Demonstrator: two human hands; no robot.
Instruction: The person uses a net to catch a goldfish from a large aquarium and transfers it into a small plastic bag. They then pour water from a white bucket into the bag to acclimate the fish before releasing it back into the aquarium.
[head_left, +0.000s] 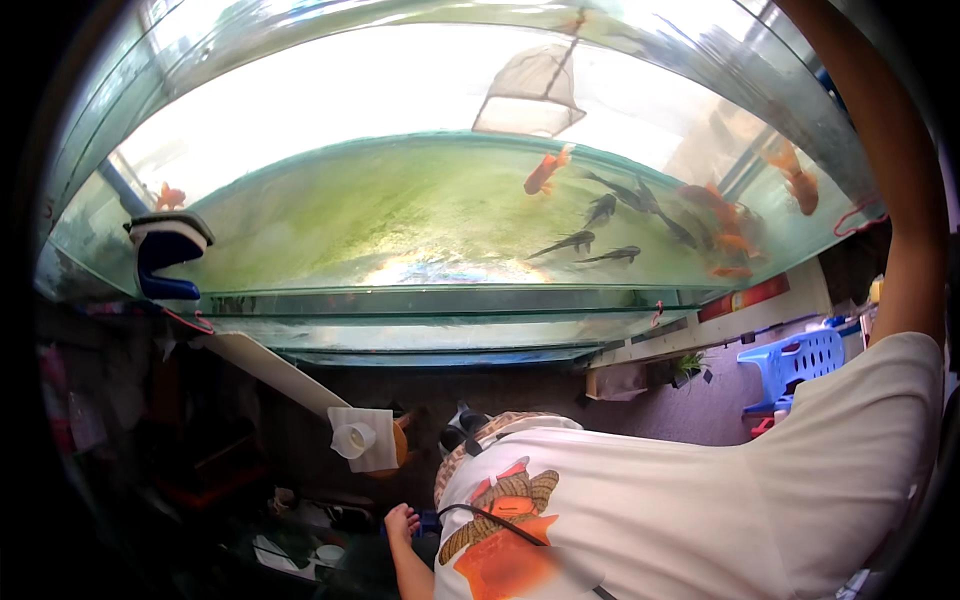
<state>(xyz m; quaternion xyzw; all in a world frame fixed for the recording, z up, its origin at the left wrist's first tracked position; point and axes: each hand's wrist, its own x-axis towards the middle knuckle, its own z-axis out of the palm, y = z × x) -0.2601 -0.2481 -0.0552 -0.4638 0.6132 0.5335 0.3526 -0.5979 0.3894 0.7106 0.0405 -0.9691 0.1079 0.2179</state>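
Note:
My left hand hangs low beside my shirt, fingers curled, with nothing visible in it. My right arm reaches up along the right side; its hand is out of view past the top edge. Before me stands a glass aquarium with greenish water. A pale mesh fish net on a thin handle appears near the back, its upper end unclear. Under it swims an orange goldfish, near several dark sucker-mouth catfish. More orange fish cluster at the right, one goldfish at the left.
A blue-handled aquarium glass cleaner sits at the front left glass. Below are further glass panes. A white cup stands on a cloth-covered stool. A blue plastic chair and a potted plant are at right.

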